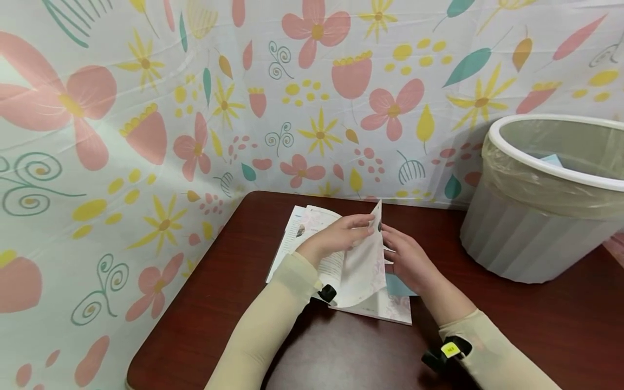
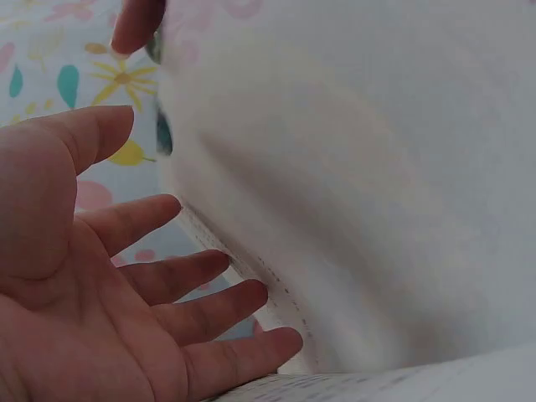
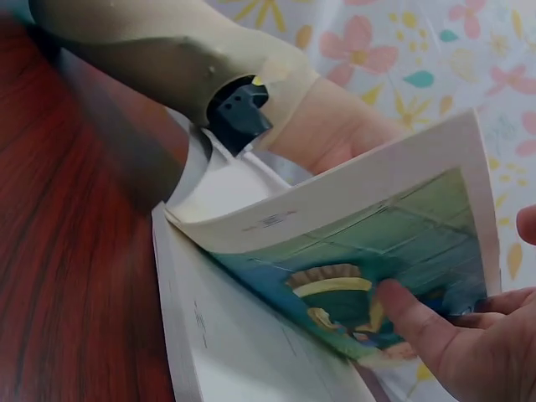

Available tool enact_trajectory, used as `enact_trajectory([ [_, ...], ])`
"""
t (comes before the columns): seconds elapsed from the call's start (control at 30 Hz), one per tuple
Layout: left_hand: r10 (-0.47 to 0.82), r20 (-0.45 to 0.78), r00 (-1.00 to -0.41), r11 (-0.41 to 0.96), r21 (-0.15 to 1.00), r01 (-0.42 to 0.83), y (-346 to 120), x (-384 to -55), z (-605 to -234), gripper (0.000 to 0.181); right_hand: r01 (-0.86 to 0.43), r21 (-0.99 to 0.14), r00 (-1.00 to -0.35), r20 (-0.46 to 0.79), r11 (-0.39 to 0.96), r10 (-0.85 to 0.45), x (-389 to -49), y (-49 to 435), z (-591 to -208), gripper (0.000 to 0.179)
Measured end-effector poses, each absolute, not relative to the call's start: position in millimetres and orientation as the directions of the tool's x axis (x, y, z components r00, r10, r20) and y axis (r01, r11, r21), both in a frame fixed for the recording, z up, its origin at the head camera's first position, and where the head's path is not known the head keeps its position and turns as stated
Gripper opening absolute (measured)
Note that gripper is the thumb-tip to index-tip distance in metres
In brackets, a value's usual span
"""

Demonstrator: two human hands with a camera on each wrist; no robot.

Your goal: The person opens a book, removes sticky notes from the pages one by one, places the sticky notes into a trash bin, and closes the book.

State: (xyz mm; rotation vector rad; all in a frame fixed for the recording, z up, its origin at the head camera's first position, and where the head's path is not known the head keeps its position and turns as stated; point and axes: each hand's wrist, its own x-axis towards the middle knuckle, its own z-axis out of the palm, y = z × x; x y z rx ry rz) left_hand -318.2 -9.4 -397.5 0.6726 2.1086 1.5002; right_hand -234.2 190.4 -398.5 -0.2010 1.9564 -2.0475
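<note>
An open book (image 1: 319,271) lies on the dark red table, one leaf (image 1: 363,265) standing up and bowed between the two hands. My left hand (image 1: 341,235) is on the leaf's left side; in the left wrist view its fingers (image 2: 209,310) are spread and fairly straight, tips along the page. My right hand (image 1: 411,260) is on the other side. In the right wrist view its thumb (image 3: 419,322) lies against a green-blue picture (image 3: 360,276) printed on the raised leaf (image 3: 268,222). A light blue sheet (image 1: 400,285) shows under the right hand.
A grey ribbed bin (image 1: 517,238) with a clear liner stands to the right, a bit of light blue paper (image 1: 552,160) inside. Flower-printed cloth (image 1: 292,108) hangs behind and left of the table (image 1: 195,325). Black cameras (image 1: 326,293) sit on both wrists.
</note>
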Motion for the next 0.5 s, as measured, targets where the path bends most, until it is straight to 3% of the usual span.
enact_trajectory([
  [0.5, 0.590, -0.102, -0.801, 0.338, 0.932, 0.131, -54.4, -312.9, -378.0, 0.060, 0.025, -0.996, -0.930, -0.055, 0.088, -0.364, -234.1, 146.4, -399.6, 0.063],
])
